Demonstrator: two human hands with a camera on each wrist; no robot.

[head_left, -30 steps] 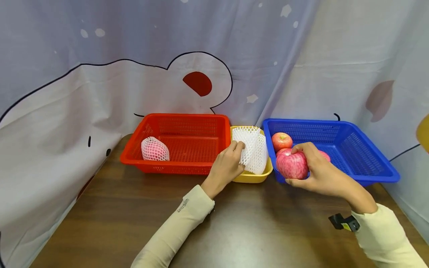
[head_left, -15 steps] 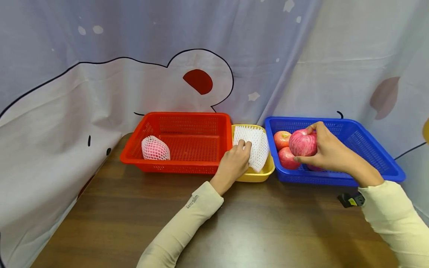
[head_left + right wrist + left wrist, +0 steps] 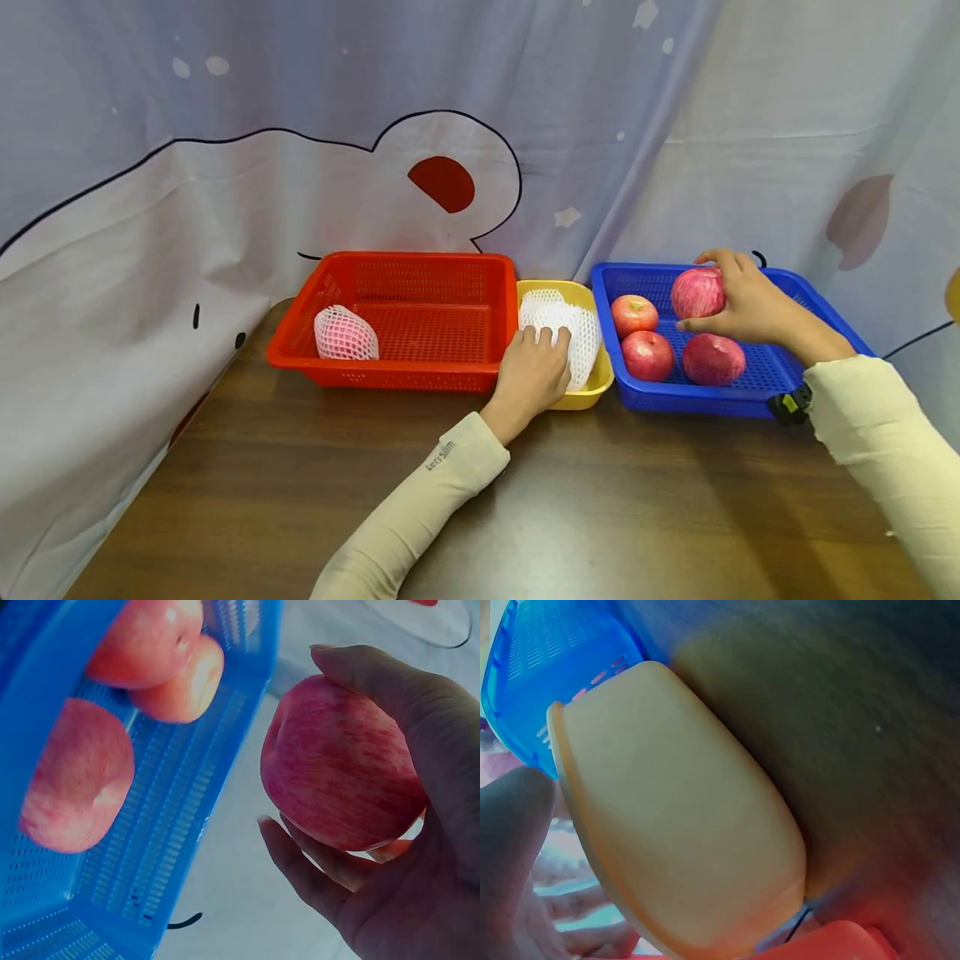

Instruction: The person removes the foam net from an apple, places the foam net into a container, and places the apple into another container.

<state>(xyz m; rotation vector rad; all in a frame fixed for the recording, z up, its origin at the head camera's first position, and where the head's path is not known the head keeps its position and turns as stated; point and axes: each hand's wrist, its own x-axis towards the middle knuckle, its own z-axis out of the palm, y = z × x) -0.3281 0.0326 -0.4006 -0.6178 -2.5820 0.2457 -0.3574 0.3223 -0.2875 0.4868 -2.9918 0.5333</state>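
Note:
My right hand (image 3: pixel 757 302) holds a red apple (image 3: pixel 698 293) between thumb and fingers, raised over the blue basket (image 3: pixel 772 367). In the right wrist view the fingers of that hand curve around the apple (image 3: pixel 341 765). Three more apples lie in the basket: one at the back left (image 3: pixel 634 315), one at the front left (image 3: pixel 648 356) and one beside it (image 3: pixel 714 360). My left hand (image 3: pixel 531 367) reaches over the yellow basket (image 3: pixel 581 400), its spread fingers resting on white foam fruit nets (image 3: pixel 581 333). The left wrist view shows mostly the yellow basket's outer wall (image 3: pixel 675 802).
A red basket (image 3: pixel 397 377) stands to the left, holding a fruit in a white foam net (image 3: pixel 346 333). The three baskets stand side by side on a brown wooden table (image 3: pixel 300 483). Behind them hangs a printed curtain (image 3: pixel 300 192).
My right hand has carried the apple up and back over the blue basket, uncovering the apples below. My left hand has moved slightly right, its fingers now spread; the foam nets lie lower.

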